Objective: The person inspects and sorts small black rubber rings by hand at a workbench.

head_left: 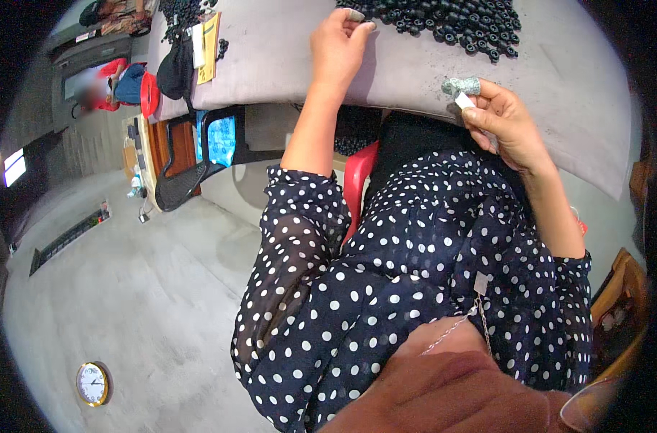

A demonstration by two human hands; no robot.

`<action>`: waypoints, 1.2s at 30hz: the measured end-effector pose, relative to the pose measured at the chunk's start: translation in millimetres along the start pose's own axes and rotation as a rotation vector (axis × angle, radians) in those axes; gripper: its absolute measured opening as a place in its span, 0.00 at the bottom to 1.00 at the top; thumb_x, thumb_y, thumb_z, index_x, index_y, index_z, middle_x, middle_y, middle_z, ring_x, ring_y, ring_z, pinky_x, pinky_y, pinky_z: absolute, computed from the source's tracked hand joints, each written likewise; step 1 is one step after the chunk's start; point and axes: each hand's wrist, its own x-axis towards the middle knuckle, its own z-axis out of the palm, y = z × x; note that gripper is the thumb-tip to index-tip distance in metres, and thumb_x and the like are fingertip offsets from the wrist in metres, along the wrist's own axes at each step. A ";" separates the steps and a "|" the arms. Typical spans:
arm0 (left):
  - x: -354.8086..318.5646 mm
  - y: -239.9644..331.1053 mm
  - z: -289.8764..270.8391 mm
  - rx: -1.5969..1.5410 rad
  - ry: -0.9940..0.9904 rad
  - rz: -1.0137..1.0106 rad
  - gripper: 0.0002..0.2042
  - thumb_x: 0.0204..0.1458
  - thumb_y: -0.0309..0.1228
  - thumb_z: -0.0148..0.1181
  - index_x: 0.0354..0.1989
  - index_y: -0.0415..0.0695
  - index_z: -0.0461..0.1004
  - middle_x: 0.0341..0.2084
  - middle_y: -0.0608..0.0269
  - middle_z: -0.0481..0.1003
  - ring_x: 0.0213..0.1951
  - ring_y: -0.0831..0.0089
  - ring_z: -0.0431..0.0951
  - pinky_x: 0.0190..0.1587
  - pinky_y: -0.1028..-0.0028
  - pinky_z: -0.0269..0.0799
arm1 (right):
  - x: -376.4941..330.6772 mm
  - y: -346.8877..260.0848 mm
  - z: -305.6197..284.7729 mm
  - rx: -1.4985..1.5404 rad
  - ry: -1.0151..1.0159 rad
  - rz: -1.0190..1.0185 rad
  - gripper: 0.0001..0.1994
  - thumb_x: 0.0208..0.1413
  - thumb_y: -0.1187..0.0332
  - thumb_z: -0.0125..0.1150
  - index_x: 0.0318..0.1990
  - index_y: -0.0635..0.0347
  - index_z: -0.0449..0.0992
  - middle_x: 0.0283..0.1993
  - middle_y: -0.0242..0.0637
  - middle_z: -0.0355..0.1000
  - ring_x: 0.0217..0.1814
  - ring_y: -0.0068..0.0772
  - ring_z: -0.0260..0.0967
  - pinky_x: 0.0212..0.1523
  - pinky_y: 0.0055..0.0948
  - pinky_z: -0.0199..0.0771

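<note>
We see a heap of small black round pieces point(462, 25) spread over the far part of the pale worktop point(574, 79), at the top of the view. The left hand point(340, 50) is raised at the near left edge of this heap, its fingertips right beside the pieces. Its thumb and forefinger come close together in a pinch; we cannot tell whether a piece sits between them, or whether they touch the heap. A grey covering point(354, 14) wraps the tip of one finger.

The right hand point(501, 119) is on the near side of the heap and to its right, clearly apart from it, over the worktop's near edge. We see it gripping a small white tool point(465, 101) between thumb and fingers, the white end pointing up and to the left, toward the heap's side. A thicker grey wrap point(462, 86) covers its forefinger, just above the tool.

Farther left on the worktop, we find a yellow strip point(208, 49) with a white strip point(198, 45) along its left side, and a little cluster of black pieces point(221, 49) near its right side. A second black heap point(178, 18) lies beyond them.
</note>
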 end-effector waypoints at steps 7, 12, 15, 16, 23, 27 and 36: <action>-2.1 -4.7 14.5 0.168 -0.033 0.185 0.11 0.42 0.30 0.63 0.32 0.41 0.72 0.22 0.56 0.70 0.27 0.60 0.72 0.30 0.66 0.69 | -2.7 1.0 -3.0 0.015 -0.031 -0.007 0.14 0.53 0.68 0.57 0.45 0.63 0.70 0.22 0.24 0.65 0.14 0.09 0.56 0.13 0.09 0.50; 1.1 4.8 8.2 0.234 -0.072 0.241 0.10 0.41 0.28 0.63 0.32 0.41 0.72 0.24 0.56 0.70 0.27 0.61 0.72 0.30 0.67 0.69 | -3.3 -4.4 0.7 -0.029 -0.039 -0.008 0.14 0.53 0.68 0.56 0.46 0.62 0.70 0.22 0.23 0.65 0.14 0.09 0.56 0.12 0.09 0.50; -0.6 5.9 16.8 0.237 -0.078 0.291 0.09 0.40 0.26 0.64 0.32 0.41 0.73 0.25 0.57 0.70 0.26 0.61 0.73 0.30 0.67 0.69 | -2.6 -1.7 0.0 -0.045 -0.018 -0.001 0.14 0.53 0.68 0.56 0.46 0.62 0.70 0.22 0.23 0.65 0.14 0.09 0.56 0.12 0.09 0.50; -1.4 7.4 17.6 0.196 -0.055 0.310 0.10 0.40 0.26 0.64 0.32 0.41 0.73 0.25 0.57 0.71 0.27 0.61 0.73 0.30 0.68 0.69 | -2.2 -1.5 0.1 -0.044 -0.017 0.000 0.13 0.53 0.68 0.56 0.46 0.62 0.70 0.22 0.23 0.65 0.14 0.08 0.56 0.12 0.10 0.50; -12.9 0.8 16.6 0.147 -0.190 0.221 0.09 0.41 0.24 0.62 0.33 0.39 0.73 0.28 0.54 0.72 0.28 0.62 0.73 0.31 0.69 0.69 | -3.0 -3.0 1.6 -0.135 -0.008 -0.003 0.12 0.53 0.67 0.56 0.44 0.61 0.70 0.21 0.21 0.65 0.15 0.08 0.56 0.13 0.10 0.51; -26.0 3.2 20.2 0.114 -0.123 0.251 0.10 0.43 0.23 0.61 0.35 0.37 0.73 0.27 0.58 0.72 0.27 0.69 0.73 0.32 0.73 0.69 | -3.6 -3.3 -2.4 -0.179 0.024 -0.026 0.13 0.53 0.66 0.56 0.44 0.60 0.71 0.21 0.21 0.65 0.15 0.08 0.56 0.13 0.10 0.50; -75.5 61.8 27.2 -1.272 -0.404 -0.576 0.10 0.51 0.23 0.56 0.42 0.38 0.72 0.31 0.63 0.75 0.30 0.77 0.74 0.35 0.78 0.71 | -3.2 -6.8 -1.3 -0.174 0.067 -0.067 0.16 0.51 0.64 0.59 0.47 0.58 0.70 0.24 0.21 0.66 0.16 0.08 0.56 0.14 0.09 0.50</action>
